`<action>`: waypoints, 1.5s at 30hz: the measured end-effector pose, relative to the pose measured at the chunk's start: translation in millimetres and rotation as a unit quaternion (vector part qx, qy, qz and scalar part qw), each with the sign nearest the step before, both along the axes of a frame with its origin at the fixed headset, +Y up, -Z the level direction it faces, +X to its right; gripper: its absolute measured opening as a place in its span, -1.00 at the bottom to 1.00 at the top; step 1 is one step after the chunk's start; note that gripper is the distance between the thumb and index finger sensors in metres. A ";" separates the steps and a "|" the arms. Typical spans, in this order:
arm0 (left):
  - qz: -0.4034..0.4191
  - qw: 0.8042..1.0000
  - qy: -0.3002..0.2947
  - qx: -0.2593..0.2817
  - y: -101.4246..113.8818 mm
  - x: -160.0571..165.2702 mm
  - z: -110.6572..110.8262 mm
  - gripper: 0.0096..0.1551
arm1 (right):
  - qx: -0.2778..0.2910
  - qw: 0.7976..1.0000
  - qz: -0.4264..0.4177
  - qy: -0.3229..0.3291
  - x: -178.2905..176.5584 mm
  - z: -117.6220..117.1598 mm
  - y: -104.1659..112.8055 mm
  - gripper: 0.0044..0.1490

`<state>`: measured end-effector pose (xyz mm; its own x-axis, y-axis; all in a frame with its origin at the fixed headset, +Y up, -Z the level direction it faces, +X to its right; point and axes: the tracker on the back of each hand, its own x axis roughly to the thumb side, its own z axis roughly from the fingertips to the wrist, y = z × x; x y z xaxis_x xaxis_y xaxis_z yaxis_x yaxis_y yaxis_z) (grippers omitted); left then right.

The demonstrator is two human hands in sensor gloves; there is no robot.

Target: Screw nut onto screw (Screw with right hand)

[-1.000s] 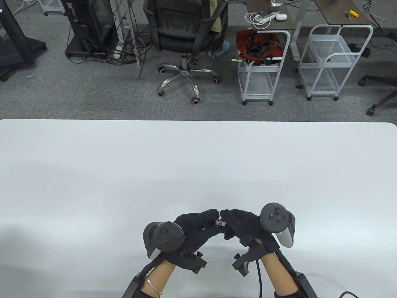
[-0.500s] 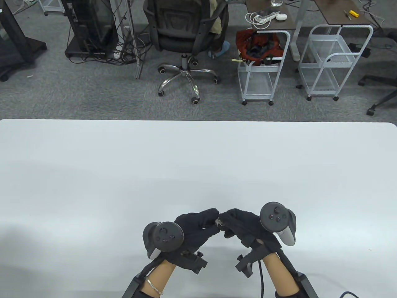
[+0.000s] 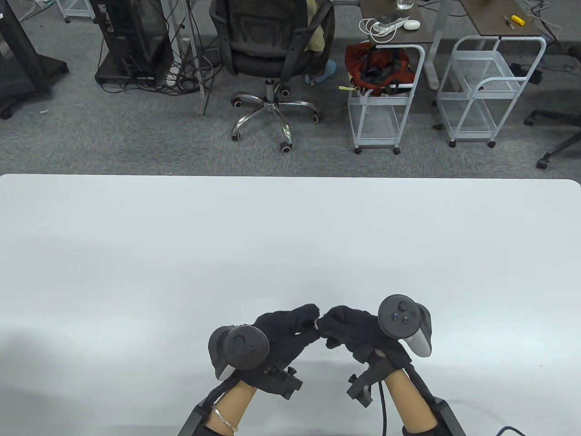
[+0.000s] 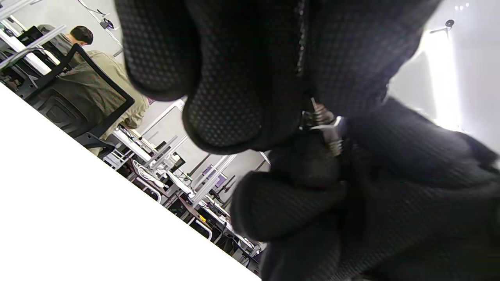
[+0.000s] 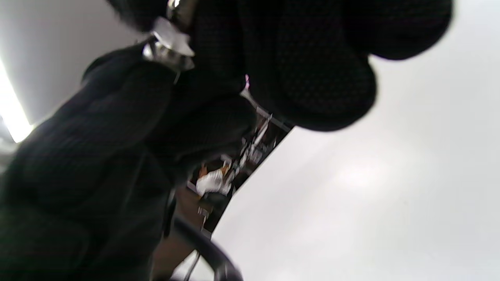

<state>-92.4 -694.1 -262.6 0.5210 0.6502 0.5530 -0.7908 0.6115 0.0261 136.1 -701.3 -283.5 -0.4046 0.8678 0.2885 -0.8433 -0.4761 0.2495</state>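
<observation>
Your left fingers (image 4: 222, 105) are clenched around the screw (image 4: 318, 113), which you hold in the air just above the near edge of the bench (image 3: 290, 236), between your two hands. Only a short threaded stretch of it shows in the left wrist view. Moving right, the nut (image 4: 332, 134) sits on that thread, and your right fingers (image 3: 333, 315) pinch it, tips touching those of your left hand (image 3: 281, 331). Your right hand (image 3: 358, 329) looks to be mid-turn, though how far on the nut sits is hidden. Both parts are small, stiff, light steel, smooth enough to slip in glove fabric. Grip the nut by its flat sides, not its corners, and hold the screw close behind the thread so it cannot spin with it.
</observation>
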 end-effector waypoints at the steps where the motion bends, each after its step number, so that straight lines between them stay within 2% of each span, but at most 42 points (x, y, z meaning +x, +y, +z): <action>1: 0.010 1.000 -0.002 -0.009 -0.7 0.3 0.1 -0.51 | 0.002 1.000 -0.010 -0.007 -0.1 0.1 -0.4 -0.44; 7: -0.004 1.000 0.018 0.000 0.1 -0.5 0.8 -0.52 | -0.040 0.996 0.016 0.072 0.1 -1.5 -0.5 -0.38; 9: 0.007 1.000 0.012 -0.005 -0.6 -0.3 0.3 -0.52 | 0.003 0.999 0.008 0.031 0.2 -1.6 -0.3 -0.41; 11: 0.022 1.000 -0.006 -0.019 -1.5 0.2 -0.8 -0.52 | 0.006 1.000 -0.018 -0.013 0.5 0.3 -1.0 -0.45; 14: 0.025 0.999 0.001 -0.024 -2.4 -0.5 -1.2 -0.52 | -0.019 1.000 -0.017 0.015 1.7 -0.9 -2.2 -0.43; 17: 0.002 1.000 0.018 -0.005 -1.1 -0.9 -0.2 -0.52 | -0.043 0.997 0.003 0.068 -0.6 -2.0 -1.8 -0.37; 20: 0.002 1.000 0.014 -0.001 0.1 0.5 1.2 -0.52 | 0.004 1.000 0.005 0.029 0.3 -2.2 -0.7 -0.41; 21: 0.007 1.000 0.005 -0.005 -0.4 1.0 0.9 -0.51 | 0.003 1.000 -0.010 -0.001 0.7 -0.3 -0.5 -0.42; 23: 0.019 1.000 0.000 -0.014 -0.8 1.6 0.9 -0.52 | 0.000 1.000 -0.019 -0.015 0.9 1.2 -0.5 -0.43; 26: 0.005 1.000 0.018 -0.003 -0.1 0.6 1.7 -0.52 | -0.020 0.999 -0.010 0.031 0.6 0.2 1.3 -0.38; 27: -0.004 1.000 0.025 0.006 1.0 -0.1 2.1 -0.52 | -0.037 0.997 0.003 0.065 -0.7 -0.5 1.7 -0.37; 28: -0.006 1.000 0.023 0.008 1.5 -0.1 2.3 -0.52 | -0.038 0.997 0.011 0.066 -0.4 -0.3 1.6 -0.38; 30: 0.000 1.000 0.020 0.006 1.6 0.6 3.0 -0.51 | 0.005 1.000 0.003 0.024 0.2 -0.3 1.3 -0.42; 32: 0.011 1.000 0.001 -0.002 0.6 2.2 2.6 -0.52 | 0.009 0.999 -0.023 -0.025 0.2 1.9 0.3 -0.45; 37: -0.007 1.000 0.023 0.007 0.9 1.0 3.1 -0.51 | -0.035 0.998 0.001 0.060 0.1 -0.3 1.7 -0.35; 38: -0.009 1.000 0.022 0.010 1.4 1.0 3.4 -0.52 | -0.033 0.998 0.014 0.061 -0.2 -0.1 1.9 -0.38; 40: -0.003 1.000 0.016 0.009 2.0 1.8 4.1 -0.52 | 0.013 1.000 0.006 0.014 0.2 0.0 2.1 -0.42; 42: 0.010 1.000 -0.001 0.000 1.8 2.9 3.6 -0.52 | 0.013 1.000 -0.020 -0.020 0.5 2.2 1.7 -0.45; 45: 0.009 1.000 0.008 0.000 1.6 1.9 3.3 -0.53 | -0.016 1.000 -0.014 0.023 1.4 1.4 2.8 -0.41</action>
<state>-90.5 -692.5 -259.3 0.5177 0.6596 0.5449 -0.8015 0.5968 0.0391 137.4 -698.4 -282.2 -0.3674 0.8875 0.2782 -0.8430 -0.4441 0.3035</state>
